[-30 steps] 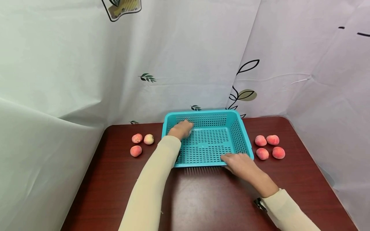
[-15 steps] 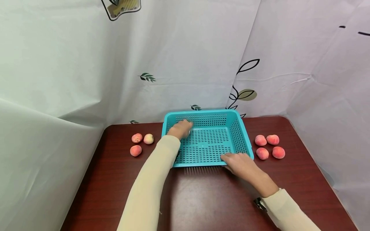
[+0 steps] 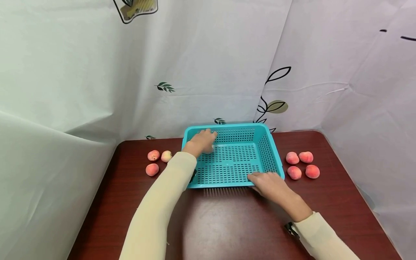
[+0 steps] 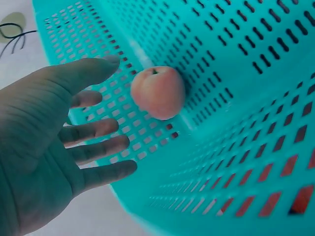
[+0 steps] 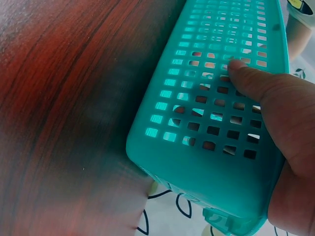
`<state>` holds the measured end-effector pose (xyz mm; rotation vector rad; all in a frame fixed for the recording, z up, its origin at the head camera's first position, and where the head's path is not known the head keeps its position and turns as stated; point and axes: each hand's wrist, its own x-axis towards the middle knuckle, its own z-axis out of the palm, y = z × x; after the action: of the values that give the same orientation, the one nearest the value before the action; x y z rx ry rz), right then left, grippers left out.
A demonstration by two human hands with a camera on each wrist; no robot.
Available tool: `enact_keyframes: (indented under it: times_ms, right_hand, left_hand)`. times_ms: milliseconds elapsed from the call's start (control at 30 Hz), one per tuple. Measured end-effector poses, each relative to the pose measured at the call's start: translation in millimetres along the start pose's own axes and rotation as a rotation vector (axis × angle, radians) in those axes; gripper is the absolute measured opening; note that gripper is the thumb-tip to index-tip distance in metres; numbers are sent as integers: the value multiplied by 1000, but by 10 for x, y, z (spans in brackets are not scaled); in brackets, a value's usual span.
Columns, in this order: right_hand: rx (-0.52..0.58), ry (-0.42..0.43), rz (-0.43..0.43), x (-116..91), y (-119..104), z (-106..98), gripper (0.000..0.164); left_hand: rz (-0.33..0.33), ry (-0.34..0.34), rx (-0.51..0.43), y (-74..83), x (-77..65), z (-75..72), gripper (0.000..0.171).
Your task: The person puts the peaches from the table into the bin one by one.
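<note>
A turquoise perforated basket [image 3: 227, 166] stands on the dark red table against the back wall. Its far left part lies under my left hand [image 3: 204, 140], whose fingers are spread and hold nothing. In the left wrist view a pink peach [image 4: 158, 92] rests in the basket, apart from the fingertips of my left hand [image 4: 54, 142]; the head view hides this peach behind the hand. My right hand [image 3: 269, 184] grips the near rim toward its right end. In the right wrist view the thumb [image 5: 248, 81] presses the outside of the basket wall [image 5: 197, 167].
Left of the basket lie three peaches: a red one [image 3: 153, 155], a pale one [image 3: 167, 156] and a pink one [image 3: 152, 169]. Several more peaches [image 3: 294, 172] are grouped on the right. White patterned cloth [image 3: 208, 72] hangs around the table's back and sides.
My left hand has shifted slightly up and its forearm to the left, and its fingers look more extended. The right hand, basket and peaches on the table have stayed put.
</note>
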<state>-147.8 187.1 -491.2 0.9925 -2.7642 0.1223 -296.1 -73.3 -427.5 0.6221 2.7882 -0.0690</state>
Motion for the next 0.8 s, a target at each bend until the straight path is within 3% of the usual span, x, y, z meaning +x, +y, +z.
enact_keyframes:
  times_ms: [133, 400, 800]
  right_hand:
    - [4, -3, 6, -1, 1, -4, 21]
    - [9, 2, 0, 7, -8, -9, 22]
    - [2, 2, 8, -2, 5, 10, 21]
  left_hand:
    - [12, 28, -17, -31, -99, -79, 68]
    - [44, 100, 35, -131, -380, -188, 63]
    - [26, 213, 49, -359, -777, -196, 71]
